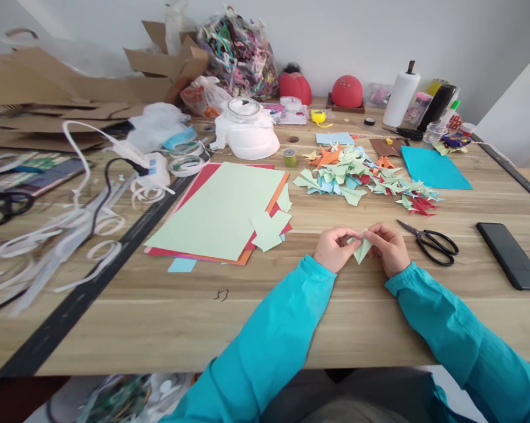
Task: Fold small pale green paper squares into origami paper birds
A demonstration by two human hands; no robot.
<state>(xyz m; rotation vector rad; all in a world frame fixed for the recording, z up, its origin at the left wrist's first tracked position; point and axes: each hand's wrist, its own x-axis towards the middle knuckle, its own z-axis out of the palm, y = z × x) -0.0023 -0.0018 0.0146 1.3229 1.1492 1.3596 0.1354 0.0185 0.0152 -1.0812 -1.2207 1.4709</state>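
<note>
My left hand [334, 247] and right hand [389, 248] pinch folded pale-green paper [361, 252], probably light, easily creased, best held by its edges.

You are in a small handicraft workroom, it seems, rather than a kitchen or a laboratory. Your wide wooden desk [159, 329] carries coloured paper sheets [207, 214] at left of the middle, a heap of folded paper shapes [342, 167] farther right, and black-handled scissors [422, 236] at near right. You have a small green paper [361, 252] in your fingers [351, 244]. A yellow tape measure [318, 116], a bulging bag of colourful material [241, 56] and opened cardboard [97, 85] at far left also give you this workshop character.
</note>
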